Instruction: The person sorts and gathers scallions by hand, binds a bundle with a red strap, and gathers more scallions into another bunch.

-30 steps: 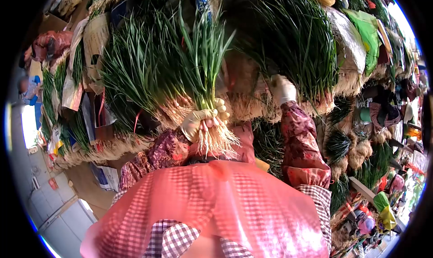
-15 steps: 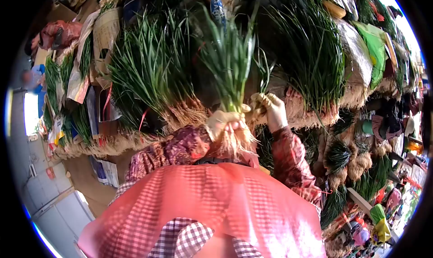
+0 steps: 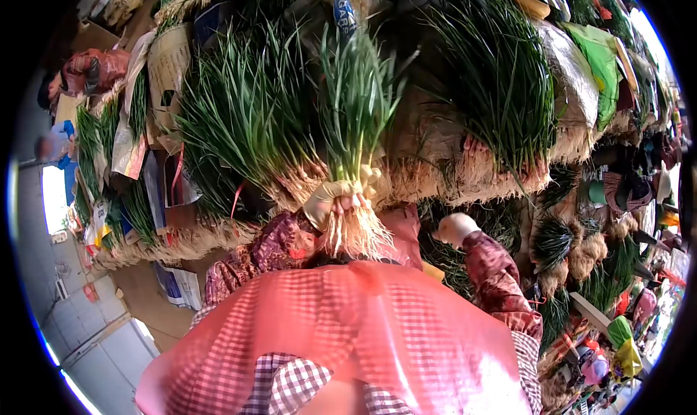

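My gloved left hand (image 3: 337, 194) is wrapped round a bundle of green plants (image 3: 354, 117), gripping it just above the pale roots. Its leaves point up, and the pinkish bulbs and roots hang below my fingers over the red apron (image 3: 327, 299). To the right and lower, my gloved right hand (image 3: 456, 228) is over loose dark greens (image 3: 446, 259); its fingers are too blurred and hidden to make out. A pile of plants (image 3: 243, 110) lies left of the held bundle, and another pile (image 3: 497, 88) lies to the right on a sack-like cover.
Rows of rooted plants with paper and sacks run across the view. A green bag (image 3: 592, 56) is at the upper right, small root bundles (image 3: 555, 241) at the right. Another person's blue clothing (image 3: 64, 143) shows at the far left, above a cardboard-coloured floor (image 3: 145, 292).
My right hand went from the right pile to beside the held bundle, picking up a few stalks, then down and right to the loose greens. My left hand kept hold of the bundle.
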A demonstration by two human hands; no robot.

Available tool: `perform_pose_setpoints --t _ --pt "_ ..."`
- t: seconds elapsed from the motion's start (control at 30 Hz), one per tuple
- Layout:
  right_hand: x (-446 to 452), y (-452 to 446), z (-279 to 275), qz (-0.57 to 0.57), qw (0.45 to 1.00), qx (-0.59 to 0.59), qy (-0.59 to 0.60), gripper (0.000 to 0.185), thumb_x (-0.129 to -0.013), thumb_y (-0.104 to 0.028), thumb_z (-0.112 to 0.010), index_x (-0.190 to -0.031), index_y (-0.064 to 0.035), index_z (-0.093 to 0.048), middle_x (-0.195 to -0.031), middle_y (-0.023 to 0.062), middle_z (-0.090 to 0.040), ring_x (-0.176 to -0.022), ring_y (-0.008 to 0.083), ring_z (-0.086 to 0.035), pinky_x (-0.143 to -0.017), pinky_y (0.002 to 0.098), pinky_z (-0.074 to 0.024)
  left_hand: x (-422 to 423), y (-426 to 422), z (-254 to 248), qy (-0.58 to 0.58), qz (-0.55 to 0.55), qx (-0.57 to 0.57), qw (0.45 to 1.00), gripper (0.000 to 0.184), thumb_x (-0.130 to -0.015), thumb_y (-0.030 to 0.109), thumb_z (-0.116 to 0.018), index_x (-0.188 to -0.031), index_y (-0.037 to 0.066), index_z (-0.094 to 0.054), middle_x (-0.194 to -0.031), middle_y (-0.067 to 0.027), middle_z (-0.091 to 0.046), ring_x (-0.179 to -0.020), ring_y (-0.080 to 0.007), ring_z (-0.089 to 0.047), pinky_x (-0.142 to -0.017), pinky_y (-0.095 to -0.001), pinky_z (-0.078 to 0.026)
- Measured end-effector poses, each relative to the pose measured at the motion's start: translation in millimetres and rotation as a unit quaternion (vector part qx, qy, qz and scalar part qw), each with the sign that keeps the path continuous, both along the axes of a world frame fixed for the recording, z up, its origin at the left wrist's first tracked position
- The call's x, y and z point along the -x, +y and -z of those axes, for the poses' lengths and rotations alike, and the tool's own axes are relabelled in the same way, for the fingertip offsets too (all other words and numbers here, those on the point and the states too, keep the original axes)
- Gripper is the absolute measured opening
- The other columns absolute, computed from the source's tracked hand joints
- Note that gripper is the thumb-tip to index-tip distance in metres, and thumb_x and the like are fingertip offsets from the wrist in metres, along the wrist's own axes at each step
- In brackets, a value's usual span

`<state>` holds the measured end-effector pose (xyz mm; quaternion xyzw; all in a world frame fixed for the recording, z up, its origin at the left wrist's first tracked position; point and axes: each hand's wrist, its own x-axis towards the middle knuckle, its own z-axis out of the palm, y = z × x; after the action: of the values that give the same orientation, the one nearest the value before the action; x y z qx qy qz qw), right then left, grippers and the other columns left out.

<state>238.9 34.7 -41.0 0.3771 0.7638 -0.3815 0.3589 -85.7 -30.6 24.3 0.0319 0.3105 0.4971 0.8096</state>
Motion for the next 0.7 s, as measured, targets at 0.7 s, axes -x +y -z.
perform_pose_setpoints --t 0.7 --pt "165.3 30.6 -48.7 0.575 0.69 0.145 0.415 0.021 -0.086 -0.024 -0.067 -0.08 -0.0054 -0.06 -0.064 -0.0008 -0.056 -0.049 0.0055 -0.046 -0.042 0.0204 -0.0349 -11.2 -0.5 11.3 0.184 0.07 0.07 0.978 0.021 -0.085 0.013 -0.059 -0.098 -0.004 -0.064 -0.077 -0.0092 -0.067 -0.059 -0.008 -0.055 -0.047 -0.0162 -0.038"
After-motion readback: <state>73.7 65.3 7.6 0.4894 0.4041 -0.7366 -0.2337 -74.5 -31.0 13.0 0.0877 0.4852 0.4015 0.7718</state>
